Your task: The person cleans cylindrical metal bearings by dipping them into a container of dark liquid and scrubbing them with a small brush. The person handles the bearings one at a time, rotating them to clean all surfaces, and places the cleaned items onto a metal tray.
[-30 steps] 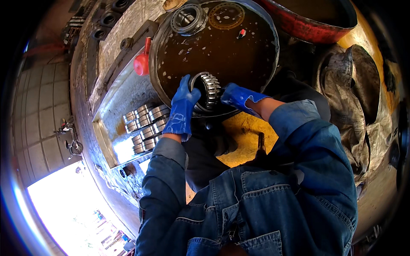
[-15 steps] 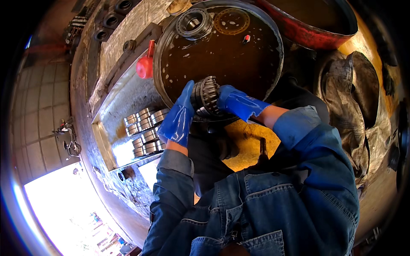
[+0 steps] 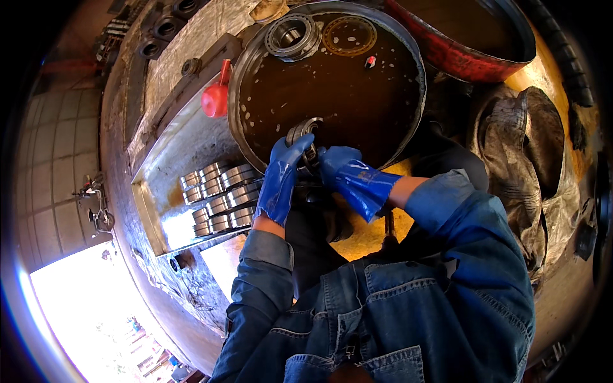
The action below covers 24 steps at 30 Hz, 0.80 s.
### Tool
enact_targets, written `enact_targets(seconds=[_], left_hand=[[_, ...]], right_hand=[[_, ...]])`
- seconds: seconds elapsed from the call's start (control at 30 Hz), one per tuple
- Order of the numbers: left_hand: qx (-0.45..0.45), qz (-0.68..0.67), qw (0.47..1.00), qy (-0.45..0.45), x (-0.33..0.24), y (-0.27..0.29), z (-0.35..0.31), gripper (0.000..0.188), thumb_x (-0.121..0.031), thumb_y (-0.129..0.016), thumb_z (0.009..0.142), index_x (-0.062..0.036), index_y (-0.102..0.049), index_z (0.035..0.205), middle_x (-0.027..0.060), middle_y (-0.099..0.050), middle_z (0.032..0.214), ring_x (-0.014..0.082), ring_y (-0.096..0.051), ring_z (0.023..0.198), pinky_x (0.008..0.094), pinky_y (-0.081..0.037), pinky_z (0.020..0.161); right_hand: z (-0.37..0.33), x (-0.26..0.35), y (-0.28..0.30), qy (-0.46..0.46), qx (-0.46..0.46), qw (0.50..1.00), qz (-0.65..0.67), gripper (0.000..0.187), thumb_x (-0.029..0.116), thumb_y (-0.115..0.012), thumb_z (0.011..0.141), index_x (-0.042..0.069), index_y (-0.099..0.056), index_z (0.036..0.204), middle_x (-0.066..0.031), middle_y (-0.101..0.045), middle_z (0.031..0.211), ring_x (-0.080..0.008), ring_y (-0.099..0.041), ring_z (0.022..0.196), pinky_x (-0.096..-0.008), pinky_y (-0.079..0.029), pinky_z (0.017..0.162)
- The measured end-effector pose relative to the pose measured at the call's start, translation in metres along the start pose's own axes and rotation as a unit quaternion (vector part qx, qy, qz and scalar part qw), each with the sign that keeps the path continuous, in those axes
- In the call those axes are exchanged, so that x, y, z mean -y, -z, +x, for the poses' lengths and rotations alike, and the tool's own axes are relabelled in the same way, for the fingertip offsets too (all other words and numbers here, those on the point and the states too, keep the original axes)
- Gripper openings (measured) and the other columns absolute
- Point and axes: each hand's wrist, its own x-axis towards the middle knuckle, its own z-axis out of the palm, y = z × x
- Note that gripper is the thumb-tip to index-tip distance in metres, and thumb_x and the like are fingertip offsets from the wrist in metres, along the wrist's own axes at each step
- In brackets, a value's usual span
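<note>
While a metal bearing ring (image 3: 297, 134) is gripped by the left hand (image 3: 287, 153), its gloved fingers closed on the near left part, the right hand (image 3: 340, 165) is held close beside it. Its fingers are bent at the ring's right side, but whether a grip is made there cannot be told (the glove is in the way). The ring is tilted, over the near edge of a round drum (image 3: 237, 121) with brown liquid (image 3: 345, 96) in it. The step in hand is judged to be the working over of the ring by both hands. For the next move, a firm left grip seems to be called for, since smooth metal could slip. Just left of the left hand, shiny rings (image 3: 220, 199) are lined up in a metal tray (image 3: 150, 217). Well ahead of the hands, a big bearing (image 3: 274, 38) and a flat ring (image 3: 328, 37) are seen in the drum.
</note>
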Motion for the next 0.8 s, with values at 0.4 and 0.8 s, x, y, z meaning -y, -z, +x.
enact_targets(seconds=[0.4,0.8], left_hand=[[-0.02,0.038,0.999,-0.015,-0.002,-0.003,0.002,0.059,-0.038,-0.081,0.088,0.0055,-0.067,0.126,0.0151,-0.073,0.115,0.0222,-0.07,0.103,0.0357,-0.052,0.096],[0.01,0.049,0.998,-0.043,-0.002,-0.005,0.005,0.078,-0.042,-0.086,0.081,0.0058,-0.06,0.137,0.0216,-0.07,0.125,0.0282,-0.067,0.117,0.037,-0.051,0.103]], right_hand=[[0.045,-0.056,-0.014,0.149,0.035,0.942,0.299,0.031,0.024,-0.069,0.089,0.002,-0.076,0.111,-0.0195,-0.075,0.101,-0.0293,-0.073,0.091,-0.0412,-0.056,0.083],[0.066,-0.06,0.019,-0.008,-0.027,0.981,0.191,0.044,0.036,-0.061,0.097,0.002,-0.072,0.121,-0.0218,-0.069,0.129,-0.0382,-0.066,0.118,-0.0417,-0.052,0.102]])
